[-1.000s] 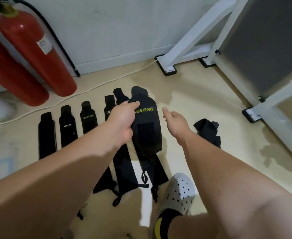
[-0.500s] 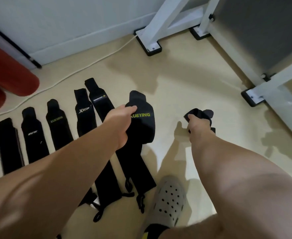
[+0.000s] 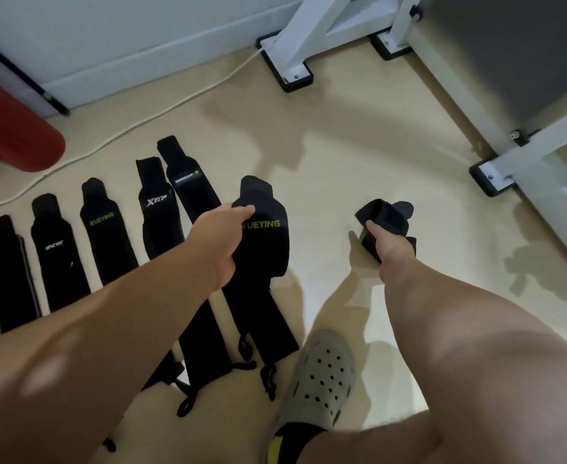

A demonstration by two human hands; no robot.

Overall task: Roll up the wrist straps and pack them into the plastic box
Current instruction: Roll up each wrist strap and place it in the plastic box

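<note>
Several black wrist straps (image 3: 57,252) lie flat in a row on the beige floor, running from the left to the middle. My left hand (image 3: 220,239) pinches the top of the rightmost one, a black strap with yellow XUEYING lettering (image 3: 265,242), and holds its upper end off the floor while its tail trails toward me. To the right, my right hand (image 3: 387,244) is closed on a crumpled black strap (image 3: 385,214) resting on the floor. No plastic box is in view.
A red fire extinguisher (image 3: 10,135) lies at the far left by the wall. A white cable (image 3: 161,108) runs along the floor. A white metal frame with black feet (image 3: 288,72) stands at the back and right. My grey clog (image 3: 322,373) is at the bottom centre.
My right hand moved right from beside the XUEYING strap and closed on the crumpled strap. The view tilted down and right. My left hand kept its hold.
</note>
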